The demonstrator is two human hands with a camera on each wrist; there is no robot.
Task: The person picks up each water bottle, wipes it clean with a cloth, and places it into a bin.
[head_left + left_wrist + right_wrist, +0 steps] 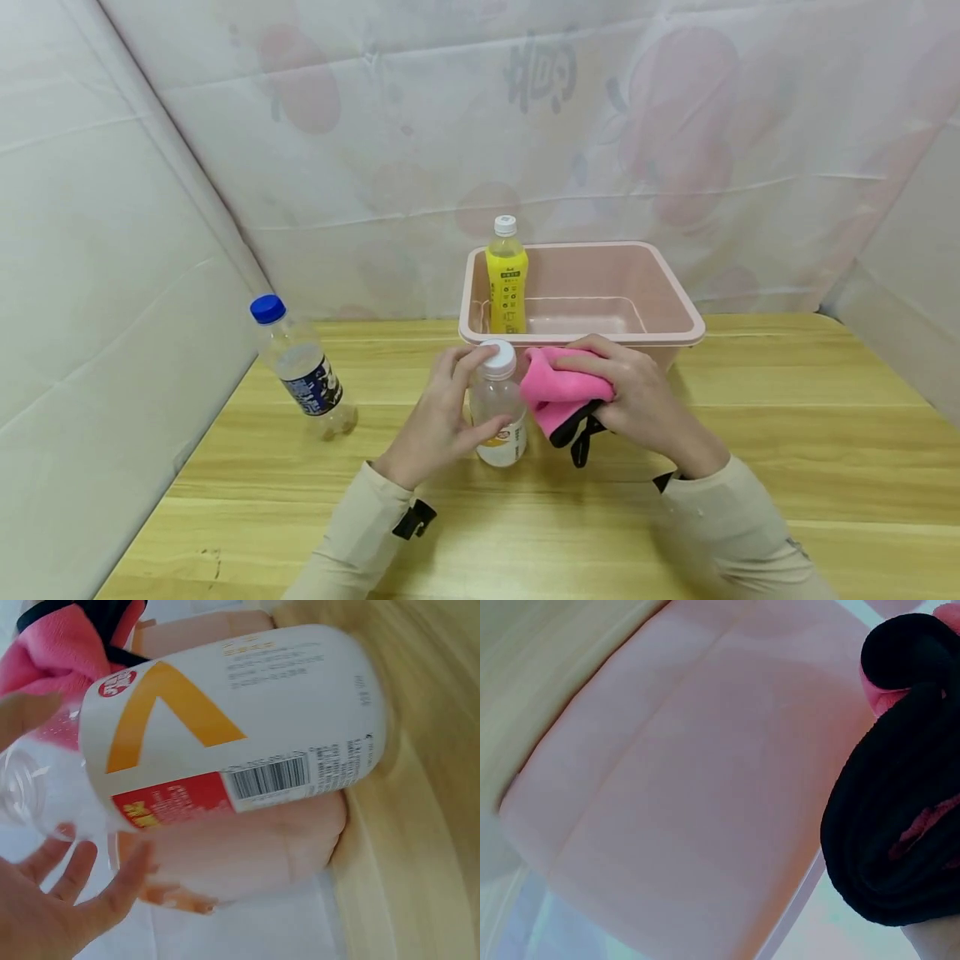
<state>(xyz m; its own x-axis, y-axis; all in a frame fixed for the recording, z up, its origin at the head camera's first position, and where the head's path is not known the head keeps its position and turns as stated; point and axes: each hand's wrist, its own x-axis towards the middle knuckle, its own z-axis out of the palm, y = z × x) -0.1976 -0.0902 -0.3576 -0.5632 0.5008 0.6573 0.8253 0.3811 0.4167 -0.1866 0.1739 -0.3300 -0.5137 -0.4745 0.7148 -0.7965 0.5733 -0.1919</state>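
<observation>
A clear bottle with a white cap and white label (501, 446) stands upright on the table in front of the basin. My left hand (438, 417) is spread around it, with fingertips near the cap and the thumb across its front. In the left wrist view, the fingers (112, 896) look fairly straight beside the bottle (300, 697), whose label shows an orange stripe and a barcode. Just to its right, my right hand (637, 396) grips a bunched pink cloth (558, 383) with black backing. Folds of that cloth (885, 817) fill the right wrist view's edge.
Behind the hands sits a pink basin (585, 339), with a yellow-labelled bottle (507, 283) upright inside at its left. A blue-capped bottle (311, 383) stands at the left of the wooden table (810, 433). Fabric walls (420, 125) enclose the back and sides.
</observation>
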